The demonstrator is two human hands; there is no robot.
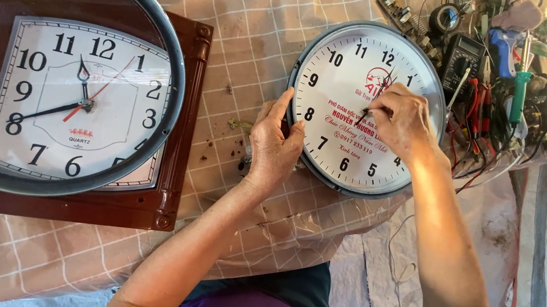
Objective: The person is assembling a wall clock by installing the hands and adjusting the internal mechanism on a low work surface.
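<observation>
left hand [273, 145] clamped on left rim of round white clock [338, 123] lying flat on checked cloth [252, 17], right hand [401, 119] fingers pinched on clock hands at dial centre, nearer.

square clock [75, 102] left, round clock [362, 109] right — tools [501, 73] behind
</observation>
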